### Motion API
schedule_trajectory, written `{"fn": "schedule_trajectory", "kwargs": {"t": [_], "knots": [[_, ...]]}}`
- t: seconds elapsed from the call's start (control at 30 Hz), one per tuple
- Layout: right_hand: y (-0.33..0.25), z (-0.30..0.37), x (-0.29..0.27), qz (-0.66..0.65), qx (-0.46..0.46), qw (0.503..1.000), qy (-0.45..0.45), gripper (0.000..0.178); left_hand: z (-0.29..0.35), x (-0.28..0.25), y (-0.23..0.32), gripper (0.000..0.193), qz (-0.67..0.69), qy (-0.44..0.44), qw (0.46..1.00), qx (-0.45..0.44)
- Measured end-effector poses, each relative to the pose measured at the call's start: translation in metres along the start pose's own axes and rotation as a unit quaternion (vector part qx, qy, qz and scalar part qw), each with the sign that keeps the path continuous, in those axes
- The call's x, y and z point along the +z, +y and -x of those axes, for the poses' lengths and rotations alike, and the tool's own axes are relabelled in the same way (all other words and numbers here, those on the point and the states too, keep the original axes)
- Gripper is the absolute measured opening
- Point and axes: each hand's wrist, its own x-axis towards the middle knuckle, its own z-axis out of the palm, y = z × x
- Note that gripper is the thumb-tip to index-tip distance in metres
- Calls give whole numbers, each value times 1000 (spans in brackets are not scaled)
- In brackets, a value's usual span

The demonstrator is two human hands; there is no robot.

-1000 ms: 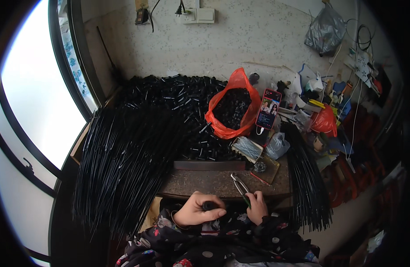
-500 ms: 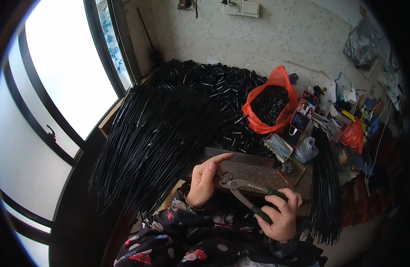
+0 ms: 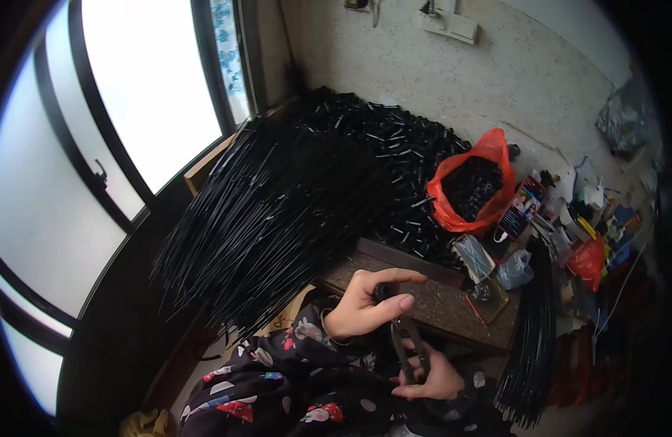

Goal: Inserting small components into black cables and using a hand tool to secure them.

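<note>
The left hand [image 3: 369, 306] curls its lower fingers around a small black piece [image 3: 383, 291], with its thumb and pointer spread wide. The right hand [image 3: 436, 375] holds the pliers [image 3: 401, 355], and their tip is by the left thumb. Both hands are on the near side of the brown table [image 3: 442, 306]. Long black rods [image 3: 270, 211] lie left. Far right are a red bag [image 3: 444, 207] and a phone [image 3: 524, 207].

- My sleeve [image 3: 307, 336]: matt cloth.
- My pliers [image 3: 403, 355]: probably metal, dull in this blur.
- Bag [image 3: 448, 215]: glossy, crinkled plastic.
- Bench [image 3: 439, 307]: rough, matt wood.
- Rods [image 3: 256, 226]: smooth, faintly glossy.
</note>
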Motion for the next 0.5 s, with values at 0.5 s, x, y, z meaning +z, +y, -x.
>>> {"fn": "schedule_trajectory", "kwargs": {"t": [0.5], "knots": [[24,-9,-4,139,-93,975,144,51,-2,-6,0,51,-73,-4,996,51]]}}
